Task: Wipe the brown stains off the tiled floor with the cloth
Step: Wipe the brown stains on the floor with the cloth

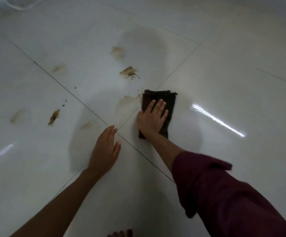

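Fingers (158, 106) of right hand (151, 119) flat on dark cloth (170, 106), stain (127, 102) touching its left edge, left hand (104, 149) open, bare tiles rightward.

My right hand (153, 117) lies flat on the cloth (158, 111), cloth on the tiled floor (224, 82); nearest stain (127, 103) just left of it; my left hand (104, 147) nearer me, leftward; other stains (129, 72) beyond and farther left.

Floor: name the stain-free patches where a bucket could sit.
Free: the tiles right of the cloth around the light streak, and beyond the far grout line. Crowded: left of the cloth, brown stains scattered to the left edge.
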